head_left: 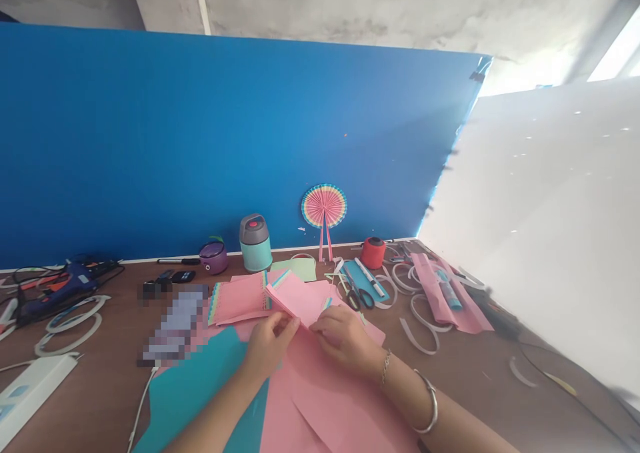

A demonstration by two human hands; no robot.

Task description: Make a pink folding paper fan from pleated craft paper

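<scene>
A folded piece of pink paper (299,297) with blue and yellow striped ends is between my hands. My left hand (273,343) pinches its lower left edge between thumb and fingers. At its lower right edge my right hand (345,339) has the fingers closed on the paper. Behind my left hand lies a pleated pink paper stack (240,299) with striped, zigzag edges. Beneath my hands spread large pink sheets (320,399) and a teal sheet (200,386). Against the blue wall stands a round pleated paper fan (324,206) with two pink handles.
Black scissors (361,297) and a white pen (369,278) lie right of centre. Behind stand a turquoise flask (255,243), a purple pot (213,257) and a red container (373,253). On the left are a glue gun (70,283), a blurred phone (175,323) and a power strip (35,396).
</scene>
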